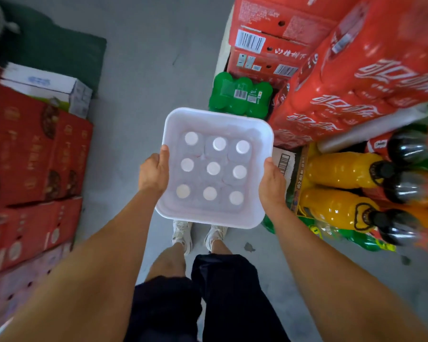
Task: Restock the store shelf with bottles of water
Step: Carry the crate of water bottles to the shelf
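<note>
I hold a white plastic bin (pixel 173 124) in front of me, above the floor and my feet. Inside stand several water bottles (pixel 213 168) with white caps, packed in rows and seen from above. My left hand (pixel 154 172) grips the bin's left rim, thumb over the edge. On the opposite rim my right hand (pixel 272 184) holds on the same way. The bin is level and carried between both arms.
Red cartons (pixel 32 154) are stacked on the left. On the right are red cola packs (pixel 351 77), a green bottle pack (pixel 240 95), and orange soda bottles (pixel 341 171) lying low. A grey floor aisle (pixel 153 58) runs ahead between them.
</note>
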Available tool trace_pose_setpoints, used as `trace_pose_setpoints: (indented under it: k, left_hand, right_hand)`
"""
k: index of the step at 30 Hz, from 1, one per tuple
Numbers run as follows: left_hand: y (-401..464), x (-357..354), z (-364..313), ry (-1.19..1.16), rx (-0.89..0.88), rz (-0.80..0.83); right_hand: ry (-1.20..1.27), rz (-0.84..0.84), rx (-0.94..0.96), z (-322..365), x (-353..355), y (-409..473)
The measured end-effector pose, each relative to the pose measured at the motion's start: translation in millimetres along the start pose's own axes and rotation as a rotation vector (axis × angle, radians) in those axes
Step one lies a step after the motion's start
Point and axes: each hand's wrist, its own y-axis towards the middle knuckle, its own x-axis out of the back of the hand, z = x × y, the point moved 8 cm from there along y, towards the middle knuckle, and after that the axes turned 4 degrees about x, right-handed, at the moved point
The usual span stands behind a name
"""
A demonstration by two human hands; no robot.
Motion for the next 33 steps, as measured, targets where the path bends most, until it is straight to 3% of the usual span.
trace_pose_setpoints:
  k: [9,21,33]
  left_hand:
    - [-7.2,103.1,16.9,-0.069,0.049,-0.025]
    - [111.4,278.0,0.8,0.022,-0.048,-0.023]
    - [259.9,411.2,-51.8,-0.129,0.065,-0.156]
  right_hand:
    - [-0.084,0.063,0.056,87.6,-34.1,-55.8]
    - [-0.077,0.074,0.045,245.5,-171.0,-91.8]
    - [-0.145,0.208,0.229,452.8,-303.9,-12.7]
